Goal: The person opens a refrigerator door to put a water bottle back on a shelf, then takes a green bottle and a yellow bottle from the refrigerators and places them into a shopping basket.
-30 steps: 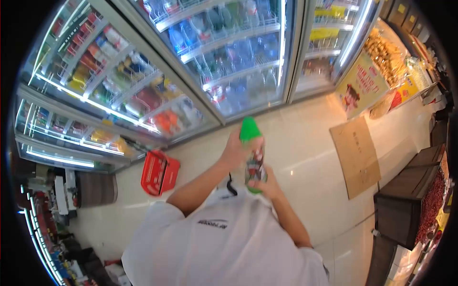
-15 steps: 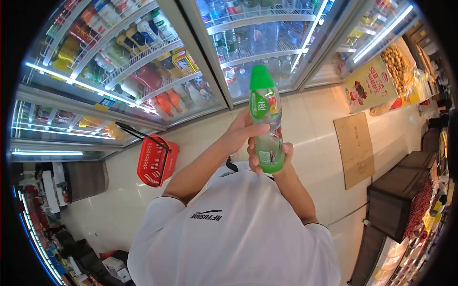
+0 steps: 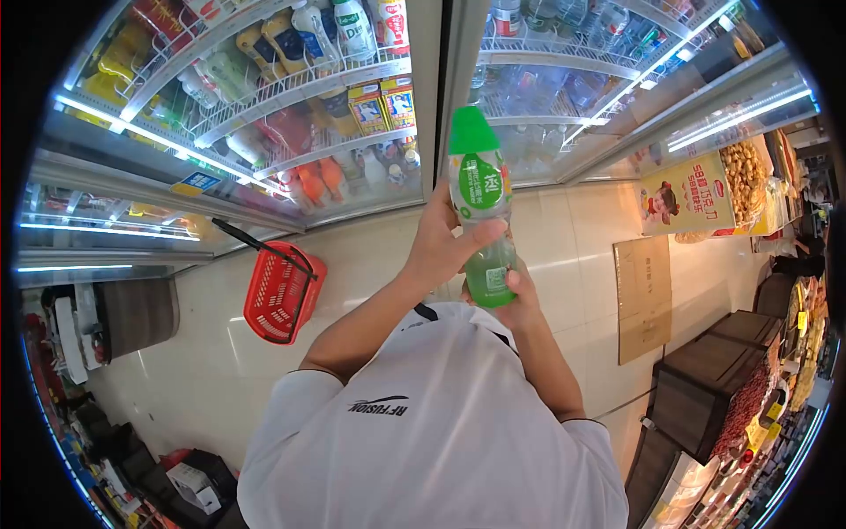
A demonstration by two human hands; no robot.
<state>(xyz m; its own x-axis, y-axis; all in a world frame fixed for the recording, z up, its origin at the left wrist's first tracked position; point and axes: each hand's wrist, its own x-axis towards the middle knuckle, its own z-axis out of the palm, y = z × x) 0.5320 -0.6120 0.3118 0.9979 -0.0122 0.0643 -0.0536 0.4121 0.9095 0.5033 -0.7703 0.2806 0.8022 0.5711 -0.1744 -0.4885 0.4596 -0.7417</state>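
Observation:
A clear plastic bottle with a green cap and a green-and-white label stands in front of me, its cap pointing toward the fridges. My left hand is wrapped around its middle, thumb across the front. Lower down, my right hand grips the base from the right side, with some fingers hidden behind the bottle. Green tint fills the bottle's lower part. Both hands hold it above the floor, just beyond my white shirt.
Glass-door drink fridges line the far side. A red shopping basket with black handles stands on the tiled floor at left. Flattened cardboard lies at right, near a snack display and dark brown cabinets.
The bottle has been turned in my hands: the large "105" marking no longer faces me, and the round green logo does. My view has shifted relative to the fridges.

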